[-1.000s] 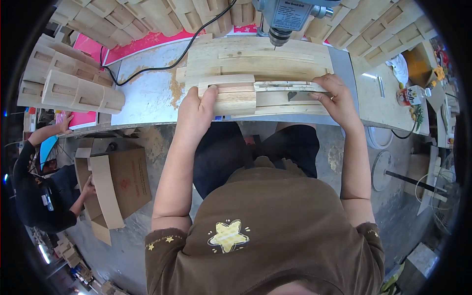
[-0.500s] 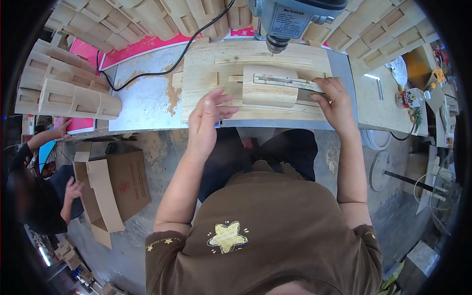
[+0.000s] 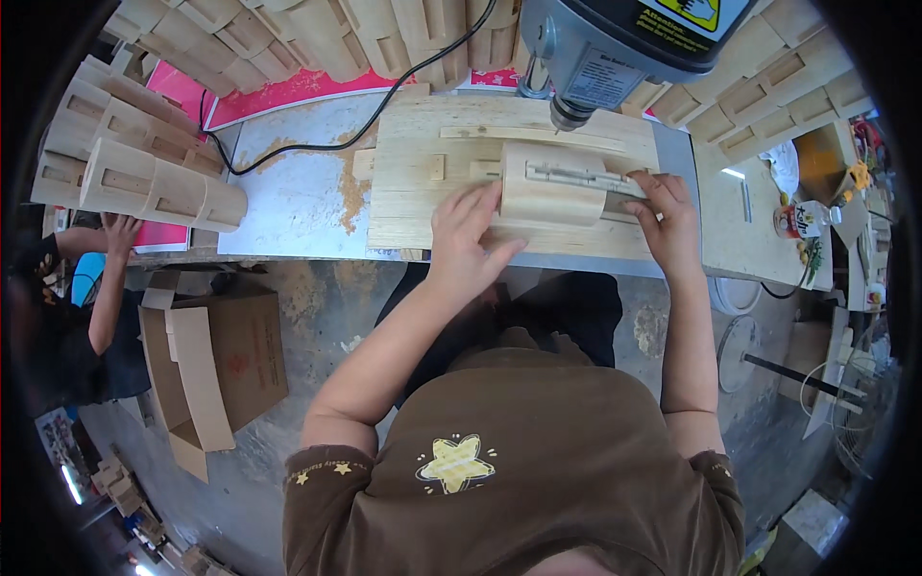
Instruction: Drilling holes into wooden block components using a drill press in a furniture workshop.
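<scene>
A pale rounded wooden block (image 3: 552, 204) lies on a flat wooden board (image 3: 403, 206) beneath the bench drill (image 3: 573, 115). Along the block's top runs a thin, narrow slotted strip (image 3: 576, 177). My right hand (image 3: 669, 216) pinches the strip's right end between thumb and fingers, at the block's right side. My left hand (image 3: 468, 235) is at the block's left end, thumb and fingers apart, fingertips close to its edge; whether they touch it I cannot tell. The drill chuck sits just behind the block, above the board.
Wooden pieces with rectangular recesses (image 3: 163, 187) are stacked left, behind and right. A black cable (image 3: 317, 147) crosses the bench. A bottle (image 3: 805, 220) stands at right. An open cardboard box (image 3: 240, 350) is on the floor, beside another person's arm (image 3: 110, 278).
My left hand has moved right and forward to the block's left end. My right hand keeps its pinch on the strip. The view has shifted slightly, and the other person's arm has moved.
</scene>
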The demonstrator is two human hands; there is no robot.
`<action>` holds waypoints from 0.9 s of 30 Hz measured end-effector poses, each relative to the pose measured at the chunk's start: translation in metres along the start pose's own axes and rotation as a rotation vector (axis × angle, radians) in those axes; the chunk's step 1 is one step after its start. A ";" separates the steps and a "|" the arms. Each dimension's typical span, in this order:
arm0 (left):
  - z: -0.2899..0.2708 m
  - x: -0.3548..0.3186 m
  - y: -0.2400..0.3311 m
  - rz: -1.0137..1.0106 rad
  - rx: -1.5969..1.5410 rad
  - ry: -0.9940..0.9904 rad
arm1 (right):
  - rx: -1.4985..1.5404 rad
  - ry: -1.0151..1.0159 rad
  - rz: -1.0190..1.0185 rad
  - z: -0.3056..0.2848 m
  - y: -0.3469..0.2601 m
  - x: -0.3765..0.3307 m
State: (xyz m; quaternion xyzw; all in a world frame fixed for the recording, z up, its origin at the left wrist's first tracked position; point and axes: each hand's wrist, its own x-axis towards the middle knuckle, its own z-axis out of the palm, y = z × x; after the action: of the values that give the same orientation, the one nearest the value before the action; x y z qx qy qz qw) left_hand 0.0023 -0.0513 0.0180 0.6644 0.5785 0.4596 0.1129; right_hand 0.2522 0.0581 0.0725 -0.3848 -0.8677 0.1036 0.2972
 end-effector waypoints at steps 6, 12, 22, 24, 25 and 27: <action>-0.003 0.028 -0.027 -0.026 0.194 0.088 | -0.027 0.045 0.025 0.025 0.005 0.034; -0.006 0.029 -0.042 -0.106 0.250 0.038 | 0.018 0.025 0.001 0.026 -0.003 0.041; -0.001 0.031 -0.047 -0.114 0.270 -0.008 | 0.627 0.888 0.093 -0.097 -0.013 0.180; -0.003 0.028 -0.049 -0.121 0.289 -0.006 | 0.698 0.942 0.229 -0.084 -0.025 0.200; -0.004 0.027 -0.051 -0.128 0.291 0.001 | 0.575 0.610 0.161 -0.088 -0.061 0.191; -0.003 0.027 -0.049 -0.134 0.292 0.006 | 0.261 0.354 0.058 -0.092 -0.081 0.179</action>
State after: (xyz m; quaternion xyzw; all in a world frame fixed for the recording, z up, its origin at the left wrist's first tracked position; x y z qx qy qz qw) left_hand -0.0355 -0.0143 -0.0010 0.6322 0.6825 0.3642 0.0438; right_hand 0.1635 0.1289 0.2577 -0.3799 -0.7697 0.1544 0.4893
